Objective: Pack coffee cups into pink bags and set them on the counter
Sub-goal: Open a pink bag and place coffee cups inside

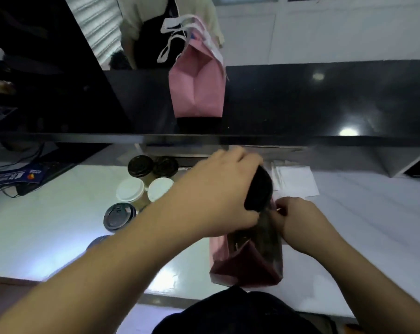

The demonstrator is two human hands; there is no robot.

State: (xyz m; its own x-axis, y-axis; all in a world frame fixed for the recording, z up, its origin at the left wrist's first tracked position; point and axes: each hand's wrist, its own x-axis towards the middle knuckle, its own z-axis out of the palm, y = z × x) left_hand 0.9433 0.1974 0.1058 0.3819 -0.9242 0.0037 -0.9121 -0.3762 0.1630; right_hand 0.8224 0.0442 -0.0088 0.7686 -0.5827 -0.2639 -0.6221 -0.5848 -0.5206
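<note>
- Head view: left hand point(225, 189) clamped over the black lid of a coffee cup point(259, 191), right at the mouth of the pink bag point(247, 259) near the front edge of the white worktop point(47, 237).
- Right hand point(298, 225) pinching the bag's right rim, holding the mouth apart.
- Cup's long axis tilted, base aimed down into the opening; left hand nearer, straight above.
- Five more lidded cups point(141, 186) clustered to the left; one filled bag point(196, 83) upright on the black counter point(324, 100) beyond.

Counter point(300, 100) glossy black stone; bags point(196, 88) matt pink paper; lids point(140, 165) plastic.
</note>
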